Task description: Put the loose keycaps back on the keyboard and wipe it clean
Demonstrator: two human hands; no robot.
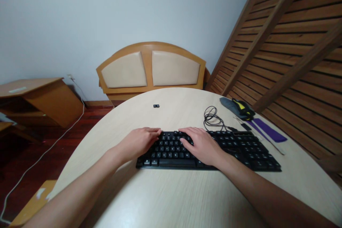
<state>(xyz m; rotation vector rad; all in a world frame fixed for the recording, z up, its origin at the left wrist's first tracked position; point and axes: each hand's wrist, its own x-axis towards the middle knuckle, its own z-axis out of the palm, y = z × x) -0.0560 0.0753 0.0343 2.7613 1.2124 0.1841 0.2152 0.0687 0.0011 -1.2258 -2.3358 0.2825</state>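
A black computer keyboard (173, 161) lies on the pale round table, its keys facing up. Over its upper left corner rests my left hand (141, 141), fingers stretched out close together and hiding the keys under them. My right hand (201, 143) lies across the keys just right of the middle, fingers extended toward the top row and thumb held apart. Neither hand appears to grip anything. Farther back on the table sit two small black pieces (156, 105) that look like loose keycaps.
A coiled black cable (212, 117) lies behind the keyboard. At the table's right are a grey and yellow item (239, 108), a purple strip (269, 130) and a thin stick-like tool (269, 144). A padded wooden headboard (149, 66) stands beyond the table (133, 199).
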